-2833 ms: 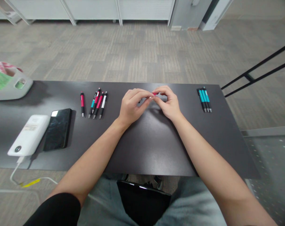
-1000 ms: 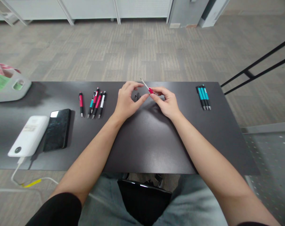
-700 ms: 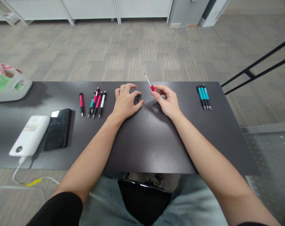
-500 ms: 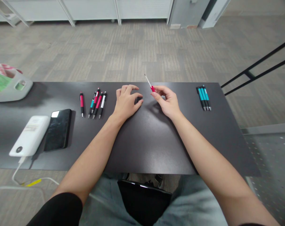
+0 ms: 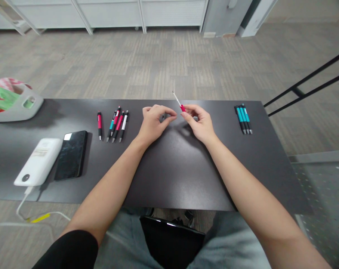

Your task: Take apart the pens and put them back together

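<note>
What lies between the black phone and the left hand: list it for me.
In the head view, a lone red pen, then a cluster of four pens, lie between the black phone and the left hand.

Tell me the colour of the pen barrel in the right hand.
The pen barrel is pinkish red, seen in the head view.

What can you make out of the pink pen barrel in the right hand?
The pink pen barrel looks plastic, with a slim white refill protruding from its exposed end, dark at the tip. It tilts, the refill pointing away and leftward, pinched by the right hand above the table. That hand hides the rest; the left hand is apart from it.
</note>
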### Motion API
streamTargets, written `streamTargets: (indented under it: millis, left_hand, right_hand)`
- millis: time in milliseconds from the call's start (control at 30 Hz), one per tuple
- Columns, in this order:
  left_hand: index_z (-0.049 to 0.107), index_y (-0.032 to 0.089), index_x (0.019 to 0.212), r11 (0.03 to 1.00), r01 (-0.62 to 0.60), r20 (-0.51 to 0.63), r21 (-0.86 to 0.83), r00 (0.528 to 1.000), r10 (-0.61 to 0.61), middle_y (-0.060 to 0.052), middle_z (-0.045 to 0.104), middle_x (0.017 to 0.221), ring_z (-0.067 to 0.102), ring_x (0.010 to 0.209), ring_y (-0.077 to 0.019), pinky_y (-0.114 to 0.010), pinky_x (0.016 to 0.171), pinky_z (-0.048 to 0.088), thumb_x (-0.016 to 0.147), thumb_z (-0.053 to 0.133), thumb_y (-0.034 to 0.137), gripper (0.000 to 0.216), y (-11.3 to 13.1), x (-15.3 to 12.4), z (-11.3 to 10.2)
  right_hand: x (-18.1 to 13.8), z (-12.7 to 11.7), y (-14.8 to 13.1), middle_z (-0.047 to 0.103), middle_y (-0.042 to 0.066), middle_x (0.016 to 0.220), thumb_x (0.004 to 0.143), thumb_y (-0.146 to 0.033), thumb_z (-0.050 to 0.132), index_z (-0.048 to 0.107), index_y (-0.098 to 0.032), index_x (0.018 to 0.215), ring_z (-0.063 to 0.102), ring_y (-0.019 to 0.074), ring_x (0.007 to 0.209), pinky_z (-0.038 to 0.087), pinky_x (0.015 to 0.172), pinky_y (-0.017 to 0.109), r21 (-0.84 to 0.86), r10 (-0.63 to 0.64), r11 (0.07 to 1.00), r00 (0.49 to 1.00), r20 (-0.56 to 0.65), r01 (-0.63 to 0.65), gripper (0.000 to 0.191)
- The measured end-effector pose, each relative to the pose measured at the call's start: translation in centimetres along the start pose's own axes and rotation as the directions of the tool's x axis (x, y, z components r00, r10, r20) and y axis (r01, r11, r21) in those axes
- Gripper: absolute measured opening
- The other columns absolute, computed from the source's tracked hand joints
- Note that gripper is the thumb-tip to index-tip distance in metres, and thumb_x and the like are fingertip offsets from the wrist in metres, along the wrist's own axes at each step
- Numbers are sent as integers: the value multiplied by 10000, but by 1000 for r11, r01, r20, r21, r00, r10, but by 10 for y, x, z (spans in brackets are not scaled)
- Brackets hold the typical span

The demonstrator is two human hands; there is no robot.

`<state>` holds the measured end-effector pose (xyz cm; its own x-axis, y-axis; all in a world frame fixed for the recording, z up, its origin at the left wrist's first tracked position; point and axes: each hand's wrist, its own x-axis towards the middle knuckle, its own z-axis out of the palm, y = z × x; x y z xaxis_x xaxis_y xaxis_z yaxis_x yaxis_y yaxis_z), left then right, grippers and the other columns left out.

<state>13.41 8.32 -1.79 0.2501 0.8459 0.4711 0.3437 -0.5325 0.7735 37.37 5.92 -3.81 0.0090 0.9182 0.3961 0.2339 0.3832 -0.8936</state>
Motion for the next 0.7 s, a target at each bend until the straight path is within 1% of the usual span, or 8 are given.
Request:
streamTargets:
  millis: [33, 100, 133, 200, 367, 467, 533, 700]
  left_hand:
    - [921, 343, 1017, 995, 38, -84, -96, 995, -46, -42, 933, 1078, 837, 1089, -324, -558, 1207, 583, 1018, 1038, 446, 156, 2, 3, 0]
    - [887, 318, 1043, 951, 88, -220, -296, 963, -157, -55, 925, 1087, 865, 1071, -292, -480, 1110, 667, 1035, 1045, 570, 298, 3, 8, 0]
    - [871, 311, 1063, 923, 94, -267, -373, 942, -204, -59, 924, 1098, 875, 1079, -279, -450, 1083, 689, 1031, 1052, 616, 356, 1, 11, 0]
    - [851, 306, 1099, 882, 91, -319, -463, 911, -262, -63, 930, 1128, 890, 1107, -260, -415, 1081, 714, 1006, 1077, 665, 434, -2, 15, -1]
    - [851, 304, 1146, 861, 130, -331, -492, 886, -323, -64, 951, 1183, 910, 1139, -242, -384, 1079, 743, 1002, 1096, 643, 443, -8, 16, -1]
    - [858, 304, 1148, 856, 97, -331, -508, 895, -298, -64, 957, 1170, 923, 1154, -246, -387, 1075, 750, 1004, 1099, 609, 415, -7, 15, 0]
    - [860, 305, 1138, 850, 82, -324, -521, 902, -286, -65, 961, 1162, 929, 1157, -254, -399, 1073, 753, 996, 1110, 588, 403, -8, 15, 0]
    - [854, 321, 1127, 858, 120, -314, -499, 898, -309, -62, 963, 1158, 933, 1182, -271, -428, 1099, 757, 995, 1108, 585, 390, -8, 17, -2]
  right_hand:
    - [0, 0, -1, 919, 64, 1183, 1065, -773, 888, 927, -350, 1293, 804, 319, 1067, 697, 1050, 539, -8, -3, 1000, 1000, 6, 3, 483]
    - [-1, -1, -2, 903, 62, 1148, 1085, -759, 872, 927, -349, 1281, 784, 312, 1020, 688, 1017, 538, -21, -16, 1000, 1000, 24, 17, 458]
    - [-1, -1, -2, 892, 63, 1130, 1092, -757, 864, 929, -352, 1270, 771, 310, 995, 683, 995, 540, -25, -28, 999, 999, 35, 29, 447]
    - [-1, -2, -4, 873, 68, 1105, 1098, -768, 855, 936, -369, 1241, 745, 310, 954, 668, 956, 548, -30, -53, 998, 997, 62, 55, 432]
    - [-1, -5, -12, 884, 76, 1094, 1080, -792, 879, 965, -415, 1187, 700, 323, 928, 644, 946, 588, -52, -20, 998, 993, 119, 26, 401]
    - [0, -6, -16, 890, 65, 1068, 1023, -788, 942, 977, -436, 1162, 690, 327, 909, 633, 926, 604, -36, -13, 999, 993, 119, 18, 380]
    - [-1, -6, -17, 893, 65, 1066, 1025, -797, 933, 981, -437, 1163, 687, 324, 900, 626, 915, 604, -33, -11, 999, 993, 118, 15, 389]
    - [-2, -5, -19, 895, 73, 1053, 1047, -813, 895, 985, -424, 1170, 684, 327, 899, 633, 916, 607, -55, 7, 998, 992, 130, 1, 418]
